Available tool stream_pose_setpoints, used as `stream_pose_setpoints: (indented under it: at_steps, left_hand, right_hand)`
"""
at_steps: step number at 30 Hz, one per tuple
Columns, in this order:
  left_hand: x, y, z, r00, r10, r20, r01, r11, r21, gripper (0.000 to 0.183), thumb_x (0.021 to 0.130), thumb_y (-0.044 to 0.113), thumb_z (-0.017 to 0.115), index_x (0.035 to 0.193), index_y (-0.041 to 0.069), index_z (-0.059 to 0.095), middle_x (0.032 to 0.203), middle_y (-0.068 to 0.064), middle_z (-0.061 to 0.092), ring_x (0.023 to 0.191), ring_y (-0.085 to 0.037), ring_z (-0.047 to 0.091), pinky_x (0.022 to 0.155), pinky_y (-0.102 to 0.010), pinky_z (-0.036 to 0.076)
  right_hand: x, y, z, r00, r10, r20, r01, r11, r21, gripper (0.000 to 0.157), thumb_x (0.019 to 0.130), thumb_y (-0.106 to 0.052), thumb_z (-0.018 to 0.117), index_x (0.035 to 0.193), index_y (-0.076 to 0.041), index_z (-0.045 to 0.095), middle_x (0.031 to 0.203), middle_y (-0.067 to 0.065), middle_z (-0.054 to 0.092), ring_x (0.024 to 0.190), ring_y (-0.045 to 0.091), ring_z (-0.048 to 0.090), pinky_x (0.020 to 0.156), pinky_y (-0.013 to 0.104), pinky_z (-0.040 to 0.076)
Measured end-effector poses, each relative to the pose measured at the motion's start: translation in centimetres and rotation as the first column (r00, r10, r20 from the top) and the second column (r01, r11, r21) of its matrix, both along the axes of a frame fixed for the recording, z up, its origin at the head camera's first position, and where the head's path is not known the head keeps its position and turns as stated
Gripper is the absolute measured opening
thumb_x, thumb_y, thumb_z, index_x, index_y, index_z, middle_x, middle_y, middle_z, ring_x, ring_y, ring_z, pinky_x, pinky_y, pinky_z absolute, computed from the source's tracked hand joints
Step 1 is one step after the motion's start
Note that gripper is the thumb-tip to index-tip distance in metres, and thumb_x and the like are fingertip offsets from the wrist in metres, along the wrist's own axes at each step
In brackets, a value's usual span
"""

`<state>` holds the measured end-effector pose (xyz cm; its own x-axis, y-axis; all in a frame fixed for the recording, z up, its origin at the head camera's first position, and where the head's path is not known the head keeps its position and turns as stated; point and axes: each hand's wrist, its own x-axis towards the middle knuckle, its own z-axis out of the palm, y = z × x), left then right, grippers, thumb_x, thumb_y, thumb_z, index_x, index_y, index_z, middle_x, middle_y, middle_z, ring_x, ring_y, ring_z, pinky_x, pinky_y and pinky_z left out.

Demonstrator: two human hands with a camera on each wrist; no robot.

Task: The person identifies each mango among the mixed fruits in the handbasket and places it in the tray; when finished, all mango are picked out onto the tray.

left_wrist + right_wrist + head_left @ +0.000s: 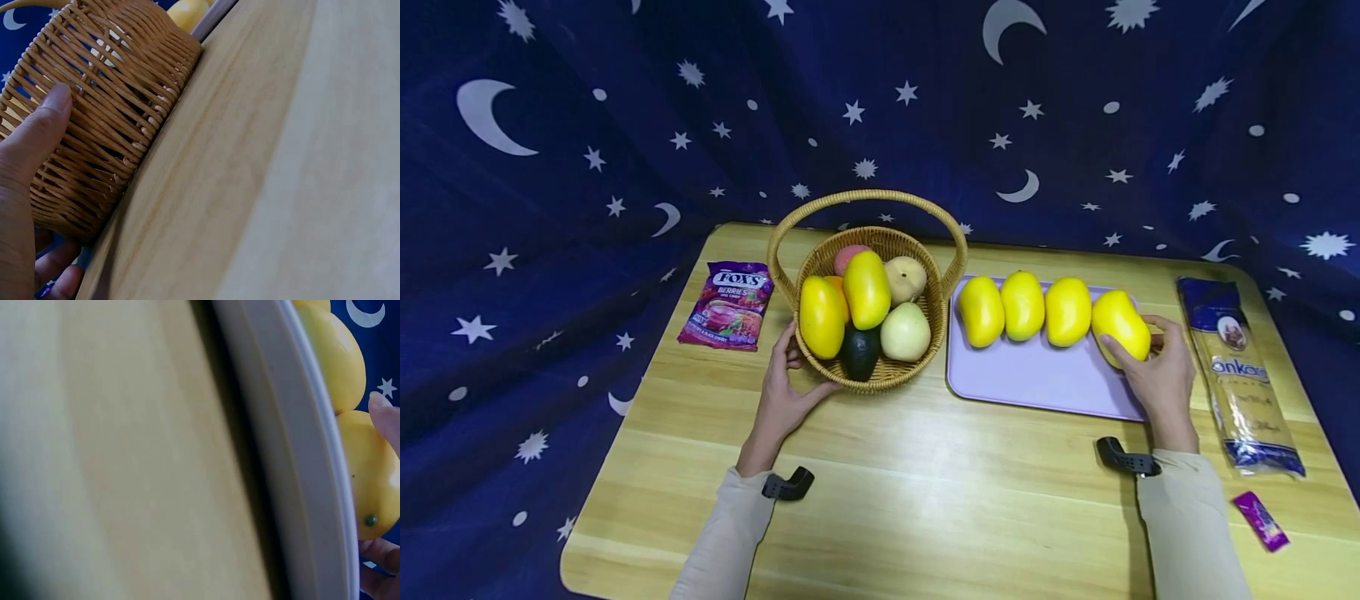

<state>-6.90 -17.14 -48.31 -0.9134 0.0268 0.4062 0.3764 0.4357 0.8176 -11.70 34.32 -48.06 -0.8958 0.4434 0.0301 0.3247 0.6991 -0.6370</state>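
Observation:
My left hand (783, 401) holds the lower left side of a wicker basket (880, 385), its thumb lying against the weave in the left wrist view. Inside the basket are two yellow mangoes (867, 289), a dark avocado (861, 353), a pale green round fruit (906, 332), a beige round fruit (906, 278) and a pink one (847, 257), with an orange fruit partly hidden. At the right end of a lilac tray (1030, 379), my right hand (1161, 375) grips a mango (1122, 323) between thumb and fingers. Other mangoes (1067, 311) lie beside it in a row.
A purple candy bag (727, 306) lies left of the basket. Right of the tray lies a long pasta packet (1240, 375), with a small purple wrapped candy (1261, 521) nearer the front. A dark blue star-and-moon cloth (925, 125) hangs behind the wooden table (925, 500).

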Motion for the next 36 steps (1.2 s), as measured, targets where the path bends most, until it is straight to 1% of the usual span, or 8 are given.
stream_pose_setpoints:
  at_steps: [2, 5, 8, 11, 17, 27, 32, 36]
  left_hand:
    - [-0.01, -0.02, -0.06, 1.0, -0.001, -0.006, 0.001, 1.0, 0.0, 0.111, 0.061, -0.007, 0.089, 0.151, -0.004, 0.023, 0.129, -0.029, 0.05, 0.103, -0.038, 0.054, 0.082, -0.055, 0.045]
    - [-0.01, -0.05, -0.14, 1.0, 0.001, -0.003, -0.001, 1.0, -0.003, 0.112, 0.062, -0.007, 0.089, 0.151, -0.003, 0.023, 0.13, -0.029, 0.05, 0.104, -0.037, 0.054, 0.083, -0.055, 0.045]
    - [-0.03, -0.06, -0.15, 1.0, 0.0, 0.0, 0.0, 1.0, -0.005, 0.112, 0.062, -0.007, 0.089, 0.152, -0.003, 0.022, 0.13, -0.029, 0.05, 0.104, -0.037, 0.054, 0.083, -0.055, 0.045]
    - [-0.03, -0.06, -0.1, 1.0, -0.001, 0.001, 0.001, 1.0, -0.004, 0.112, 0.061, -0.007, 0.089, 0.152, -0.003, 0.022, 0.13, -0.029, 0.05, 0.104, -0.037, 0.053, 0.083, -0.055, 0.045]
    - [-0.03, -0.14, -0.06, 1.0, -0.007, 0.0, 0.007, 1.0, -0.005, 0.111, 0.063, -0.005, 0.089, 0.151, -0.004, 0.023, 0.129, -0.029, 0.051, 0.104, -0.037, 0.054, 0.083, -0.056, 0.045]
    - [-0.05, -0.09, -0.24, 1.0, -0.003, 0.001, 0.003, 1.0, -0.016, 0.111, 0.063, -0.004, 0.089, 0.152, -0.003, 0.023, 0.129, -0.028, 0.052, 0.103, -0.037, 0.055, 0.082, -0.055, 0.046]
    - [-0.02, -0.06, -0.32, 1.0, 0.002, 0.016, -0.001, 1.0, -0.016, 0.111, 0.064, -0.003, 0.089, 0.152, -0.001, 0.022, 0.13, -0.028, 0.051, 0.104, -0.036, 0.055, 0.083, -0.055, 0.045]
    - [-0.01, -0.11, -0.37, 1.0, 0.004, 0.024, -0.004, 1.0, -0.016, 0.111, 0.065, -0.002, 0.089, 0.153, 0.0, 0.021, 0.131, -0.026, 0.05, 0.105, -0.034, 0.054, 0.084, -0.054, 0.045]
  right_hand:
    - [0.11, -0.01, 0.05, 0.999, 0.033, 0.008, -0.033, 0.999, -0.006, 0.081, 0.086, -0.047, 0.071, 0.149, -0.01, 0.035, 0.134, 0.025, 0.049, 0.115, 0.038, 0.045, 0.089, 0.046, 0.033]
    - [0.41, 0.07, 0.02, 0.994, 0.106, -0.007, -0.106, 0.994, -0.004, 0.081, 0.088, -0.041, 0.071, 0.152, -0.011, 0.031, 0.14, 0.027, 0.045, 0.121, 0.043, 0.042, 0.098, 0.058, 0.026]
    - [0.76, 0.12, -0.02, 0.986, 0.166, -0.025, -0.165, 0.986, 0.021, 0.079, 0.089, -0.035, 0.071, 0.153, -0.01, 0.031, 0.145, 0.028, 0.042, 0.125, 0.048, 0.039, 0.099, 0.063, 0.018]
    - [0.92, 0.11, -0.06, 0.98, 0.194, -0.033, -0.193, 0.981, 0.038, 0.077, 0.09, -0.032, 0.07, 0.153, -0.01, 0.031, 0.148, 0.028, 0.039, 0.128, 0.051, 0.036, 0.099, 0.066, 0.016]
    - [0.74, 0.04, 0.03, 0.978, 0.207, -0.038, -0.205, 0.978, 0.04, 0.075, 0.091, -0.031, 0.068, 0.153, -0.01, 0.031, 0.151, 0.027, 0.036, 0.133, 0.053, 0.031, 0.104, 0.069, 0.013]
    - [0.68, 0.06, 0.07, 0.982, 0.188, -0.02, -0.187, 0.982, 0.025, 0.077, 0.092, -0.032, 0.068, 0.155, -0.012, 0.028, 0.152, 0.027, 0.034, 0.134, 0.052, 0.03, 0.106, 0.067, 0.011]
    - [0.8, 0.04, 0.21, 0.981, 0.194, -0.02, -0.194, 0.98, 0.039, 0.077, 0.093, -0.032, 0.067, 0.155, -0.011, 0.027, 0.148, 0.03, 0.037, 0.131, 0.052, 0.031, 0.104, 0.066, 0.012]
    - [0.98, -0.11, 0.39, 0.98, 0.195, -0.028, -0.193, 0.979, 0.059, 0.076, 0.092, -0.031, 0.068, 0.154, -0.01, 0.028, 0.142, 0.031, 0.04, 0.128, 0.049, 0.032, 0.099, 0.063, 0.015]
